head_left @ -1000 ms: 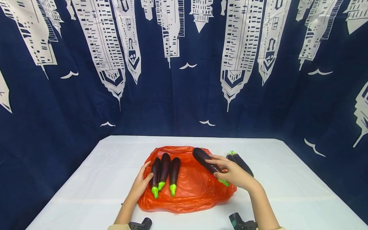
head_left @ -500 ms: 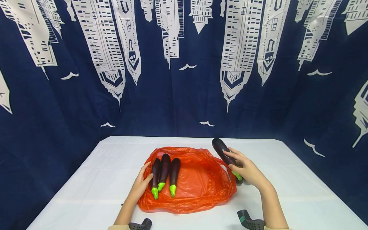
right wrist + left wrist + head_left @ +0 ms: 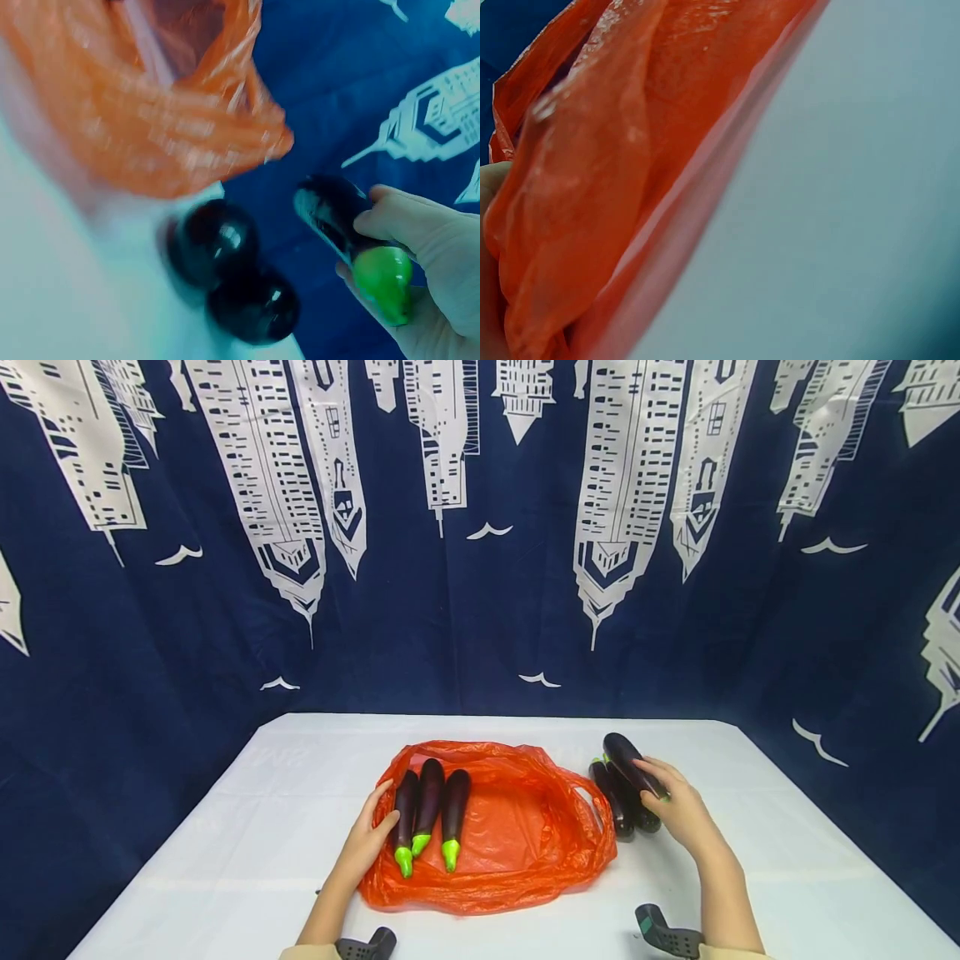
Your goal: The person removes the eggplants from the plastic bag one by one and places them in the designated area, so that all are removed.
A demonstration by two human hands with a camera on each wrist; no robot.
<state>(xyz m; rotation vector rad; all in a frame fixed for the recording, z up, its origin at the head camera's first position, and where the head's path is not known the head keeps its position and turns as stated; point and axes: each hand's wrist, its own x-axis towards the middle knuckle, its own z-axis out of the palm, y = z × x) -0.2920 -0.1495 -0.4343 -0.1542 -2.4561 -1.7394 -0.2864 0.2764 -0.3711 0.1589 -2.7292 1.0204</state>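
Observation:
My right hand [image 3: 681,806] grips a dark purple eggplant [image 3: 628,755] from above, its green stem end [image 3: 384,279] beside my palm in the right wrist view. It is held over two other eggplants [image 3: 617,806] lying side by side on the table, right of the bag. My left hand [image 3: 367,835] holds the left rim of an open red plastic bag [image 3: 510,893], thumb on the inner side. Three eggplants [image 3: 454,810] lie in the bag's left half, green stems toward me; the nearest is right beside my left thumb. In the left wrist view the bag [image 3: 592,172] hides most of that hand.
A white-covered table [image 3: 247,843] carries everything. Behind it hangs a dark blue curtain [image 3: 450,635] with white building prints. The bag's loose handle loop [image 3: 596,810] stands close beside the two eggplants on the right.
My right hand has lifted the eggplant out over the bag's right side and carried it right, to above the two lying there. My left hand and the bag's three eggplants stay in place.

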